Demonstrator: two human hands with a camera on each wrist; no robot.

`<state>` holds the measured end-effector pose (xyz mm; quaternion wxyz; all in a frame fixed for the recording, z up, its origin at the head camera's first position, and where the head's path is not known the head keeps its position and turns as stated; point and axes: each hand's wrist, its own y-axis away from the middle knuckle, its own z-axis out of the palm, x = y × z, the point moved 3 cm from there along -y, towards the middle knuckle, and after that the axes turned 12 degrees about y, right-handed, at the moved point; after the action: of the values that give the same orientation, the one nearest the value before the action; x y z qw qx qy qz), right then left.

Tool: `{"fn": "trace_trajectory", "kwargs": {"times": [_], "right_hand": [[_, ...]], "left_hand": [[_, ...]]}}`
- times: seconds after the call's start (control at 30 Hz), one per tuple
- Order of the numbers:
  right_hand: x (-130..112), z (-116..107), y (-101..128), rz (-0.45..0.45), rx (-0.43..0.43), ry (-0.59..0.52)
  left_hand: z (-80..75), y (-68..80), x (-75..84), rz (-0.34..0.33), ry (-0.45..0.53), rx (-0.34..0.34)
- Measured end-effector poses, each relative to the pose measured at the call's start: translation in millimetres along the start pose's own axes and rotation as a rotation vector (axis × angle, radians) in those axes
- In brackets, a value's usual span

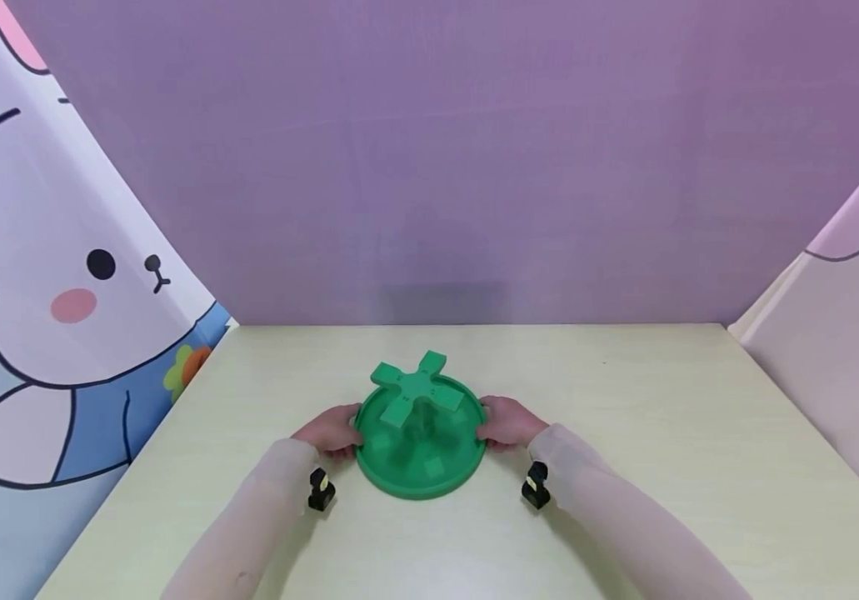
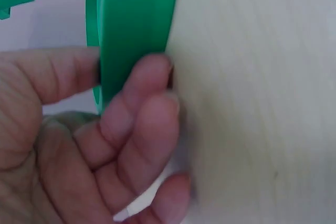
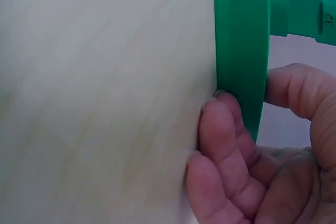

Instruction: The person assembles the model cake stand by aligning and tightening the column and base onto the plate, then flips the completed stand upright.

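A round green tray (image 1: 417,479) with a raised rim sits at the middle of the table. Above its base stands a green four-armed cross piece (image 1: 416,385) on a central post. My left hand (image 1: 330,429) grips the tray's left edge, thumb over the rim (image 2: 139,19) and fingers against the outer side near the tabletop. On the opposite edge, my right hand (image 1: 510,421) pinches the rim (image 3: 241,35) the same way. One cross arm (image 3: 326,19) bears the number 32 in the right wrist view. The tray's underside is hidden.
The pale wooden table (image 1: 661,400) extends around the tray. A purple backdrop (image 1: 444,167) rises at its far edge. On the left hangs a sheet with a cartoon rabbit (image 1: 47,242), and another pale sheet (image 1: 841,350) hangs at the right.
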<state>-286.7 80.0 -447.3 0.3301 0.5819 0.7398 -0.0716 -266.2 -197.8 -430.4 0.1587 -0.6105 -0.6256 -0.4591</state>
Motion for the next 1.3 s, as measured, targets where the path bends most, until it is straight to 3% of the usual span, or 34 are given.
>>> {"fn": "trace_trajectory", "kwargs": {"times": [0.23,0.33,0.67,0.8,1.07,1.3], "right_hand": [[-6.3,-0.3,1.5,-0.008,0.002,0.071],[-7.1,-1.1,4.1,-0.008,0.004,0.073],[-8.5,-4.6,17.0,-0.011,0.019,-0.030],[-7.1,-4.9,18.8,-0.018,0.015,-0.137],[2.2,-9.7,29.9,-0.060,-0.068,-0.523],[14.3,-19.4,35.2,-0.118,-0.067,-0.692]], "left_hand": [[-2.3,6.0,2.0,0.035,-0.049,-0.027],[-3.4,8.3,1.7,0.017,-0.050,-0.008],[-0.8,17.1,3.2,-0.014,-0.054,-0.001],[-1.4,25.1,4.4,-0.011,0.011,-0.013],[0.0,30.2,8.9,0.006,0.124,-0.046],[1.1,28.6,12.3,0.018,0.398,-0.059]]}}
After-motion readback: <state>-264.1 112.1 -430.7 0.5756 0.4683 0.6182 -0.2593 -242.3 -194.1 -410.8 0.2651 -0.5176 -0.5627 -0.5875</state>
